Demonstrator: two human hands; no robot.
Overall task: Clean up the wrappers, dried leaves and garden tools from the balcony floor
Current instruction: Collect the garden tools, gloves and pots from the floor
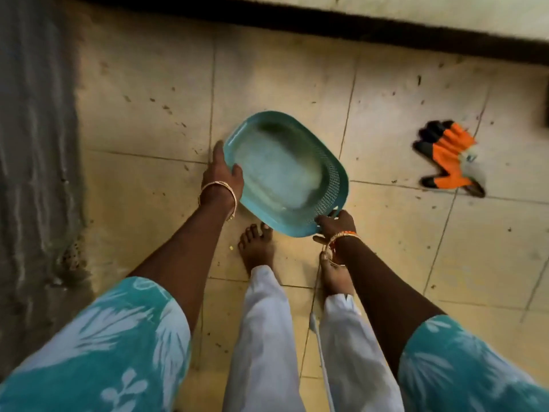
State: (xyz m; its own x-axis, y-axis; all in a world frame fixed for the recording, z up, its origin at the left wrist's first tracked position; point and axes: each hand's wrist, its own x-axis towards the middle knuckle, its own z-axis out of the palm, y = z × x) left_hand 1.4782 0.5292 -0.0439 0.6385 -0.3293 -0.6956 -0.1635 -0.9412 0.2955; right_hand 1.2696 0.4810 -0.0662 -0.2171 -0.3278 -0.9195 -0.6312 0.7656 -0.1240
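Both hands hold teal basket [282, 171] above tiled floor [142, 179], in front of bare feet; left hand [222, 173] grips its left rim, thumb inside; right hand [335, 223] grips near handle; orange-black garden gloves [448, 157] lie on floor to right, well apart; small dark leaf bits scattered on tiles

We reach both arms forward and down, bare from the patterned sleeves to the wrists, each wrist ringed with bangles. Our left hand [223, 171] lies along the far-left rim of what we carry, the fingers stretched forward against its outer edge and the thumb hooked over the lip. Our right hand [335, 223] curls round the near-right corner, knuckles up, fingers wrapped over the edge. Our bare feet stand below, between the two forearms.
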